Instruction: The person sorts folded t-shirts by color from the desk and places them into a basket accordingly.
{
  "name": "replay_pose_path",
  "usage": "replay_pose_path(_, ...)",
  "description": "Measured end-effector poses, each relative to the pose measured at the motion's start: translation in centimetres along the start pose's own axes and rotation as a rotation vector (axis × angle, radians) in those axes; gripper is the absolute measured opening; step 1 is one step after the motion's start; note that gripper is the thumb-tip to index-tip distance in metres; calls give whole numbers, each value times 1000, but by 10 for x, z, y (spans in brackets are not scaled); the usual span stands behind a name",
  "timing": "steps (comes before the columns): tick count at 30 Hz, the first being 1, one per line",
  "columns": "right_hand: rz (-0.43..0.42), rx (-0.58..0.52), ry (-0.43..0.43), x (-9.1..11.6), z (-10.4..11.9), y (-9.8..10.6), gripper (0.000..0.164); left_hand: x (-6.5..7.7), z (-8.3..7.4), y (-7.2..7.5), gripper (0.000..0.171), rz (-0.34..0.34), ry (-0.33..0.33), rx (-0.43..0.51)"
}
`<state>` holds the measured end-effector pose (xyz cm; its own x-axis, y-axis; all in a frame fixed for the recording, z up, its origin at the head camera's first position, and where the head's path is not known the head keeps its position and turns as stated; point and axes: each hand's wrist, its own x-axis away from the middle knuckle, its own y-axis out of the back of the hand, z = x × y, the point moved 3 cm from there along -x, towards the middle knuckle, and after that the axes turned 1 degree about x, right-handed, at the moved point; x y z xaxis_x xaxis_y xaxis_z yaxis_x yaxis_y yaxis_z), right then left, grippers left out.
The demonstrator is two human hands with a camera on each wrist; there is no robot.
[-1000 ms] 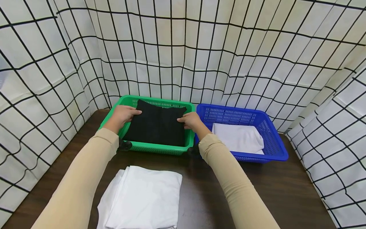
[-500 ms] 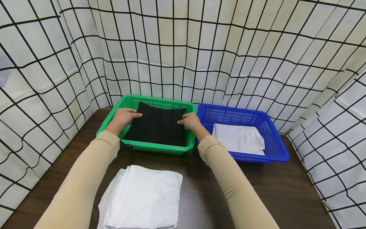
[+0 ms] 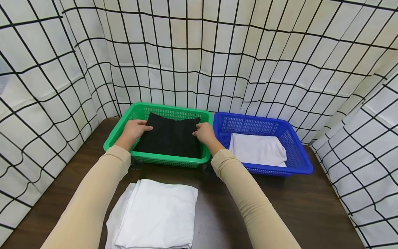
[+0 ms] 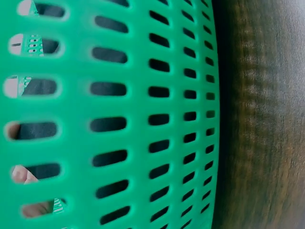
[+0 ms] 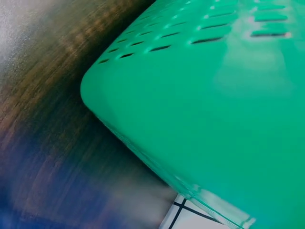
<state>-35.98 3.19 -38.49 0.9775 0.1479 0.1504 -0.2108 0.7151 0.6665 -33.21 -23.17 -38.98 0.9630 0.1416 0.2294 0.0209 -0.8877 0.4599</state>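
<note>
Dark wood-grain desk (image 3: pixel 301 207): rectangular black cloth (image 3: pixel 171 138) already inside green plastic basket (image 3: pixel 168 158), pinched by left hand (image 3: pixel 133 132) and right hand (image 3: pixel 205 133), unreleased; folded white cloth (image 3: pixel 256 150) in blue plastic basket (image 3: pixel 294 148), folded white stack (image 3: pixel 158 214) outside both.

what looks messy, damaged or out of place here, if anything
Nothing looks spilled or damaged. Only slightly untidy: the folded white cloth on the table has a layer sticking out on its left side, so its edges don't line up. The black cloth's far edge dips between the left hand and right hand.
</note>
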Motion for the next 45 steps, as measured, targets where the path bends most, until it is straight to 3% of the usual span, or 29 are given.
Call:
replay_pose_path(12,-84,97,44,1,5,-9,51,1,9,1,61,-37,5,-15)
replay_pose_path(22,-119,332,95,7,5,-23,52,4,11,1,59,-48,6,-31)
replay_pose_path(32,-111,433,76,9,6,-27,46,0,14,1,60,-52,12,-44)
replay_pose_path(40,-54,690,72,12,6,-36,32,2,14,-1,59,-56,8,-36)
replay_pose_path(45,-46,726,50,13,6,-38,28,1,15,-3,59,-61,11,-23)
